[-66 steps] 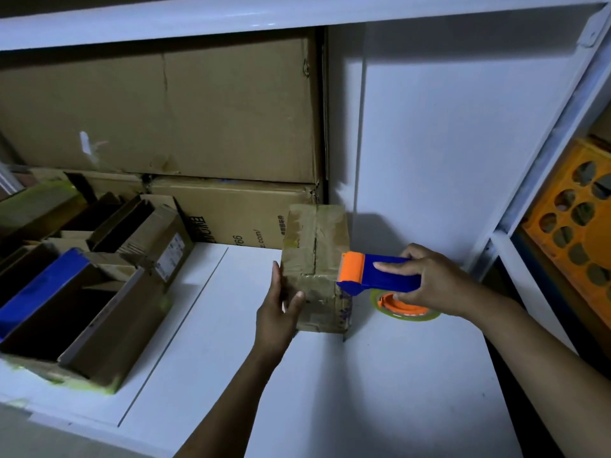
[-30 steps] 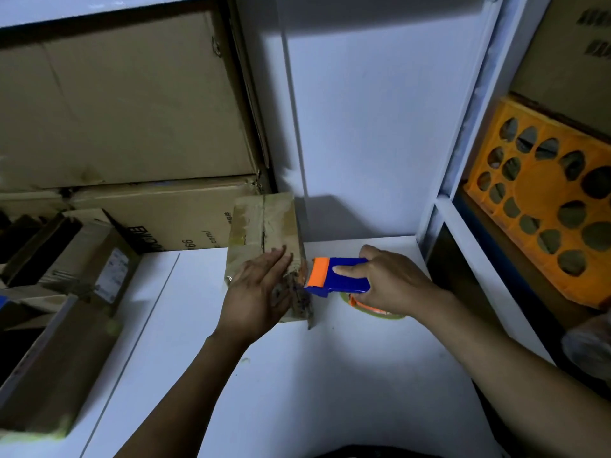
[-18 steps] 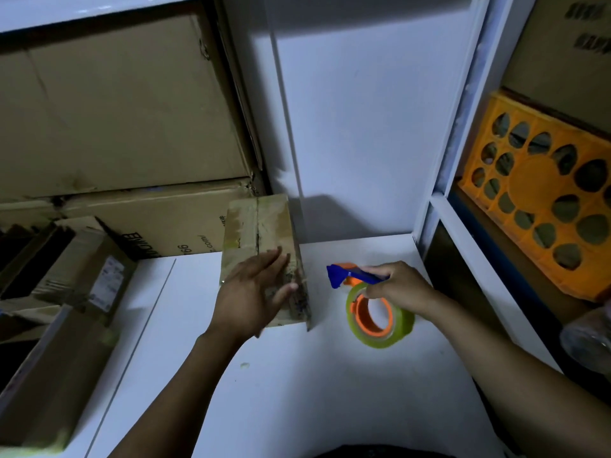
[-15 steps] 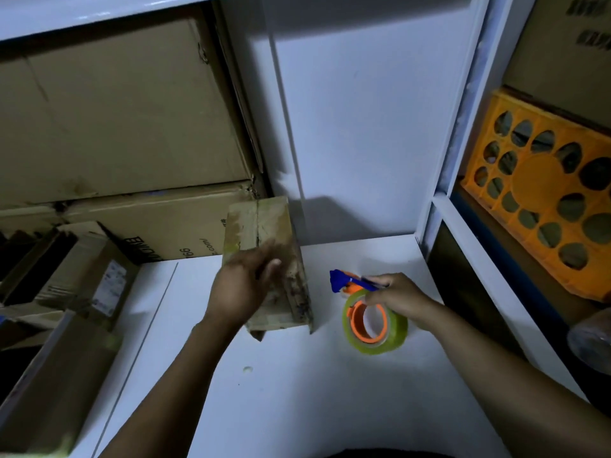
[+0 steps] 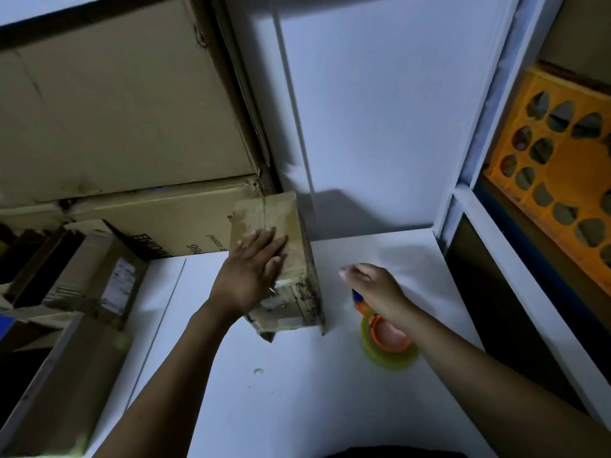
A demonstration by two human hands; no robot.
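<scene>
A small taped cardboard box (image 5: 291, 219) stands on the white shelf (image 5: 297, 391) against the back wall. My left hand (image 5: 246, 276) lies flat on its top with the fingers straight, pressing on it. A tape dispenser (image 5: 385, 342) with a blue handle, an orange hub and a yellowish tape roll lies on the shelf just right of the box. My right hand (image 5: 373, 285) is over the dispenser's handle, its fingers stretched out to the left and blurred. I cannot tell whether the palm still touches the handle.
Large cardboard boxes (image 5: 125, 104) are stacked behind and to the left. Open cartons (image 5: 66, 325) fill the shelf's left side. A white upright (image 5: 463, 180) bounds the right side, with an orange perforated crate (image 5: 562, 166) beyond it.
My right hand tipped the dispenser down onto the shelf, and its fingers have come off the handle. My left hand slid forward along the box top. The view has moved closer.
</scene>
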